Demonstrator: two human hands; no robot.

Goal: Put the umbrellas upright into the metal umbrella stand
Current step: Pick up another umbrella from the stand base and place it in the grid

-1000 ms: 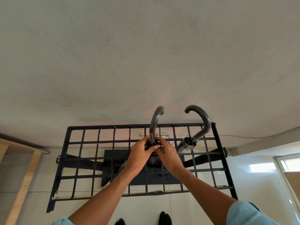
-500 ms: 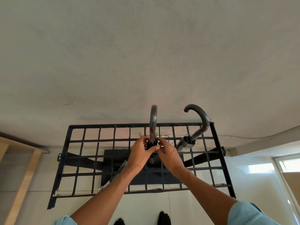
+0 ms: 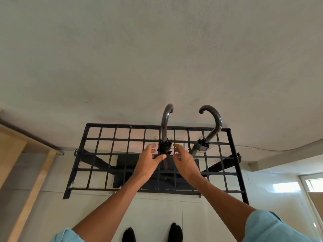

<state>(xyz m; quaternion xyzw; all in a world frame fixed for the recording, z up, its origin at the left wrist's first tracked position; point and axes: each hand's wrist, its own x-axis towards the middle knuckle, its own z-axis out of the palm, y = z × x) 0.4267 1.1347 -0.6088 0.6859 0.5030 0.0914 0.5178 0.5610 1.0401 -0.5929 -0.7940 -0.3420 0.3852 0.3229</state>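
Softly and evenly lit by daylight, bright enough, without hard shadows. Brightest at the lower right, with a blown-out white patch (image 3: 286, 187) on the glossy tiles (image 3: 262, 203). Thin glints on the middle umbrella handle (image 3: 164, 122) and the right umbrella handle (image 3: 218, 123). Straight lines bowed toward the edges by the wide lens. Sharp in the middle, slightly soft in the corners.

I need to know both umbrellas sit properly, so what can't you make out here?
Head view, umbrella tips: the lower ends of the left umbrella and right umbrella are lost behind the metal stand bars and the right hand.
Head view, contact: whether the left hand touches the left umbrella is unclear; its thumb overlaps it.
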